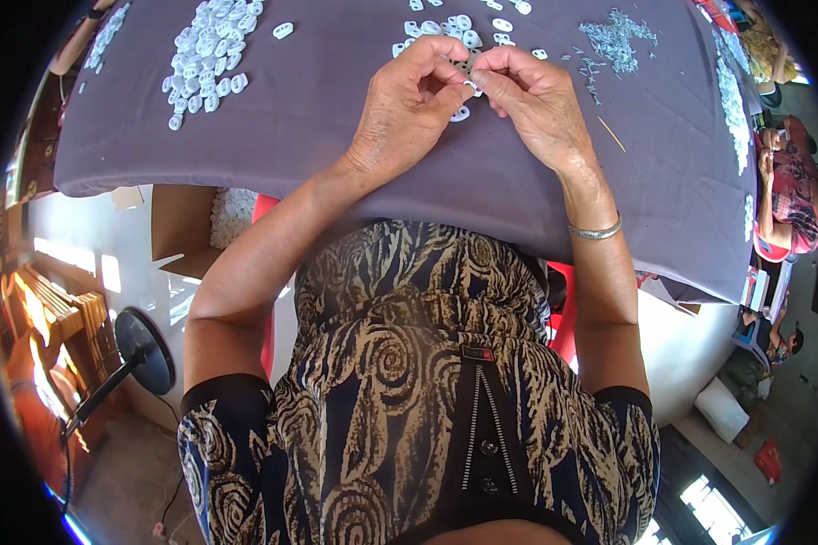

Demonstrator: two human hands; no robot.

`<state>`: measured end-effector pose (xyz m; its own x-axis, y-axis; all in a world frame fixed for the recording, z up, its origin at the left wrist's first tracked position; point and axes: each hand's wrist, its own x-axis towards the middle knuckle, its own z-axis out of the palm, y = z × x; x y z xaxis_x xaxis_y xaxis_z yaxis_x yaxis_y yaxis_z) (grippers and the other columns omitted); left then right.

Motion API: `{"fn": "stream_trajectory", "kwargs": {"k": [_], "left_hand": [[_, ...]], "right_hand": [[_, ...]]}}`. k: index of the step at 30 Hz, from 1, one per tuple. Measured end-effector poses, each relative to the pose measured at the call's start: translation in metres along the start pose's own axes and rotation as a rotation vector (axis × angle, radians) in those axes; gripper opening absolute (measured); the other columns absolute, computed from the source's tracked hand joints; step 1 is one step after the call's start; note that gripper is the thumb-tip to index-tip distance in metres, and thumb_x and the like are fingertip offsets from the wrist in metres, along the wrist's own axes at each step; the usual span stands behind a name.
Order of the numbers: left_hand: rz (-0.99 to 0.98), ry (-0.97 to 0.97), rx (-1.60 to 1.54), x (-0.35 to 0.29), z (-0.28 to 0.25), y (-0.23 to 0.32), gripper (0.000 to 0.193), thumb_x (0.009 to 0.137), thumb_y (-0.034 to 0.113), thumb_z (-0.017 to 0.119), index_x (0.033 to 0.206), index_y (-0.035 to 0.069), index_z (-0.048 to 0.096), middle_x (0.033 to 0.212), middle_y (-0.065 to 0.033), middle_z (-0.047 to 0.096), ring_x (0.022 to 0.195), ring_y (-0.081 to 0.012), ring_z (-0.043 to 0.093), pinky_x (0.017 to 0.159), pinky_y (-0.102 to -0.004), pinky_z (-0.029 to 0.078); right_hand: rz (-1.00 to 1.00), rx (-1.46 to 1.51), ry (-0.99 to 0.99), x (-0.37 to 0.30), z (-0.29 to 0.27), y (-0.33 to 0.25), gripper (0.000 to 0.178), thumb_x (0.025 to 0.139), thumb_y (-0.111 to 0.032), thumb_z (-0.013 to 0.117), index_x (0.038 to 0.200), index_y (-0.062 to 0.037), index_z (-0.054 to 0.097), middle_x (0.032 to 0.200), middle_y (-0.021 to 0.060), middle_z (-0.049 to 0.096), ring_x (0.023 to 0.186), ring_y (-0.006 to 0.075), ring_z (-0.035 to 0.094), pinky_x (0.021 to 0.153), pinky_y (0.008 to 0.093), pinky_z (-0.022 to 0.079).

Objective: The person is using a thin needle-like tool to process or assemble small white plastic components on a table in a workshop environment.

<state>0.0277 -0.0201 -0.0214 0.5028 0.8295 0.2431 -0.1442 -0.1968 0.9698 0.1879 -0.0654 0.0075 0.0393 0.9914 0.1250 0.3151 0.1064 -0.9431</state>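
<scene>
Over the far middle of the table, my left hand (407, 107) and my right hand (543, 107) meet fingertip to fingertip. Each has its thumb and forefinger pinched together. A small white plastic piece (474, 89) shows between the fingertips; its exact kind is too small to make out. Just beyond the fingers lies a loose group of white oval plastic pieces with holes (463, 25), partly covered by my hands. One more white piece (461, 113) rests on the cloth under my fingers. To the right of my right hand is a scattered heap of tiny silvery metal parts (616, 41).
A large pile of white oval pieces (211, 54) sits left on the grey tablecloth (309, 118). A thin wooden stick (612, 133) lies right. Other people (791, 191) sit along the right side. An open cardboard box (184, 222) and a fan-like round black stand (144, 350) are on the left.
</scene>
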Motion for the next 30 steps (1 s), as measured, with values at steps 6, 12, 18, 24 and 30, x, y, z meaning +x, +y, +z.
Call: {"fn": "stream_trajectory", "kwargs": {"k": [6,12,18,24,30], "left_hand": [[0.008,0.053,-0.029,0.000,0.002,-0.004,0.022,0.084,-0.003,0.061,0.102,0.005,0.052,0.077,-0.0008,0.060,0.065,-0.0037,0.051,0.058,-0.0191,0.044],[0.014,0.082,-0.058,0.001,0.001,-0.004,0.020,0.083,-0.002,0.062,0.098,0.004,0.051,0.077,-0.0022,0.060,0.066,-0.0046,0.053,0.056,-0.0204,0.047],[0.032,0.074,-0.073,0.003,0.000,-0.006,0.019,0.083,-0.002,0.062,0.098,0.004,0.051,0.077,-0.0025,0.060,0.067,-0.0047,0.054,0.056,-0.0207,0.048],[-0.015,0.037,-0.040,0.005,-0.004,-0.003,0.019,0.084,-0.002,0.062,0.098,0.004,0.051,0.077,-0.0017,0.060,0.067,-0.0044,0.053,0.057,-0.0204,0.048],[0.019,0.061,-0.005,0.007,-0.009,-0.001,0.022,0.083,-0.004,0.061,0.101,0.004,0.052,0.079,-0.0008,0.059,0.067,-0.0040,0.052,0.059,-0.0195,0.047]], "right_hand": [[-0.033,-0.116,0.066,-0.002,0.006,0.000,0.012,0.089,-0.014,0.062,0.093,-0.0028,0.064,0.070,-0.0039,0.055,0.058,0.0034,0.044,0.051,0.0184,0.036],[0.014,-0.081,0.100,-0.002,0.012,0.001,0.014,0.089,-0.015,0.061,0.091,-0.0020,0.063,0.068,-0.0031,0.054,0.055,0.0033,0.044,0.048,0.0189,0.037],[0.058,-0.010,0.113,-0.001,0.013,0.003,0.014,0.090,-0.016,0.061,0.092,-0.0017,0.063,0.069,-0.0026,0.055,0.055,0.0034,0.045,0.048,0.0188,0.037],[-0.061,-0.070,0.120,0.000,0.013,0.005,0.013,0.090,-0.016,0.061,0.093,-0.0034,0.064,0.073,-0.0026,0.058,0.061,0.0034,0.047,0.052,0.0192,0.040],[0.153,0.036,0.114,0.001,-0.001,-0.010,0.010,0.089,-0.014,0.059,0.090,-0.0056,0.065,0.075,-0.0029,0.059,0.063,0.0034,0.047,0.054,0.0196,0.041]]}}
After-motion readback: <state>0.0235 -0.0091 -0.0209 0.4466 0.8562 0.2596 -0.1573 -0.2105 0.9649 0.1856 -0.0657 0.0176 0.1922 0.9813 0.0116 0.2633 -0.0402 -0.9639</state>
